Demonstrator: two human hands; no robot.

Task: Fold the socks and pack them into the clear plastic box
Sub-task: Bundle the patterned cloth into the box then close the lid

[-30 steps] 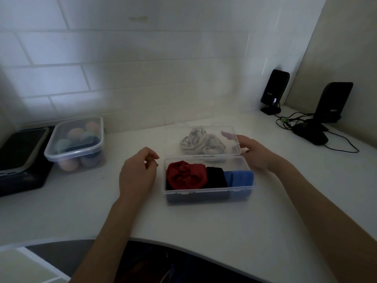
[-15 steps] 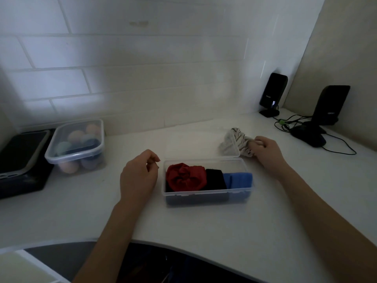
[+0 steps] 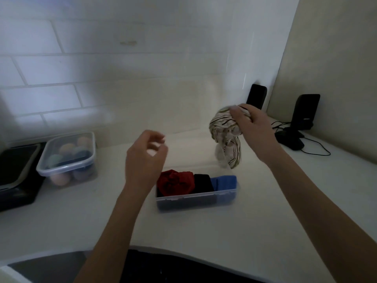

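The right hand [image 3: 250, 123] pinched a striped sock [image 3: 225, 135], dangling above the tabletop [image 3: 265, 211] behind the clear box [image 3: 196, 198]. The left hand [image 3: 143, 162] hovered empty, fingers loosely curled. Red, black and blue socks filled the box mid-tabletop. White tiled wall [image 3: 102, 68] behind.

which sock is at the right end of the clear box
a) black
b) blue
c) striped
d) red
b: in the clear plastic box the blue sock sits at the right end, next to the black sock and red sock; the striped sock hangs from the right hand above the counter.
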